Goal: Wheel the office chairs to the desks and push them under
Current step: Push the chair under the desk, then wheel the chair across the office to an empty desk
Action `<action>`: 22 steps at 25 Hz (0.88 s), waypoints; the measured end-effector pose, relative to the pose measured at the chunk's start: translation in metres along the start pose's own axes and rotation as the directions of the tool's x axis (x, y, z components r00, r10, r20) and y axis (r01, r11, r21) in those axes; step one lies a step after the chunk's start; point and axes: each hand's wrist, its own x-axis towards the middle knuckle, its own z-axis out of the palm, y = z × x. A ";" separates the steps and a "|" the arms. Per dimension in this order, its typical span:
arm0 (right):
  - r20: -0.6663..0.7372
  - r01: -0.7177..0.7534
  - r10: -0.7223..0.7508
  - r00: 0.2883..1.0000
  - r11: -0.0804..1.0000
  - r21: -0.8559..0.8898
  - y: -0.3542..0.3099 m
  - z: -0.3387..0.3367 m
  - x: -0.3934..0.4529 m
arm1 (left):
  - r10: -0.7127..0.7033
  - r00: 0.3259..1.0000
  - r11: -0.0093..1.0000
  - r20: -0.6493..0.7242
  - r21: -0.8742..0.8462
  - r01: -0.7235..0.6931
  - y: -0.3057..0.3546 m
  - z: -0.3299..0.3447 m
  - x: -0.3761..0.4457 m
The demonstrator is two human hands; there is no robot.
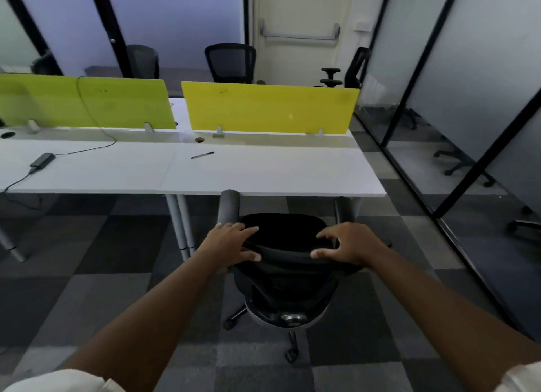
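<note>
Item one, nearest: a person's two bare forearms are reaching forward, cream sleeve cuffs showing at the bottom corners. The left hand (234, 242) is curling over the left end of the top rail of a black mesh-backed office chair on a castor base (285, 277), thumb behind and fingers in front; the right hand (344, 246) is clamping the right end likewise, a two-point grip that looks suited to steering and pushing the chair squarely. The chair is standing on chequered grey carpet tiles (96, 245), facing the desk, its two grey padded armrests (229, 207) reaching to the desk's front edge; the seat appears not yet under, so the push-in is judged to be in its final stretch. Next: a long white laminate desk on grey tubular legs (263, 175), carrying a dark pen (202, 155) and, to the left, a black power adapter with trailing cable (42, 159). Behind these, a yellow translucent divider screen (269, 110) and a lime-green one (85, 101) are standing along the desk's rear edge. Farthest: three further black office chairs (230, 62) are waiting loose near a cream door with a push bar (301, 31), likely still needing to be wheeled in. Dark-framed frosted glass partitions (456, 78) are lining the right side.
</note>
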 end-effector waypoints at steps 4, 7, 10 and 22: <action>-0.120 0.187 -0.174 0.977 0.977 0.101 -0.091 -0.014 0.061 | -0.164 0.977 0.986 -0.136 0.004 0.166 -0.058 -0.006 -0.043; -0.178 0.342 -0.328 0.928 0.938 0.054 -0.181 -0.015 0.110 | -0.327 0.932 0.944 -0.156 -0.011 0.329 -0.131 -0.010 -0.078; -0.215 0.427 -0.419 0.882 0.904 -0.011 -0.279 -0.014 0.161 | -0.471 0.860 0.881 -0.197 -0.065 0.468 -0.211 -0.010 -0.124; -0.074 0.695 -0.699 0.711 0.715 -0.076 -0.719 0.028 0.300 | -0.870 0.485 0.492 -0.088 -0.097 0.865 -0.529 0.038 -0.391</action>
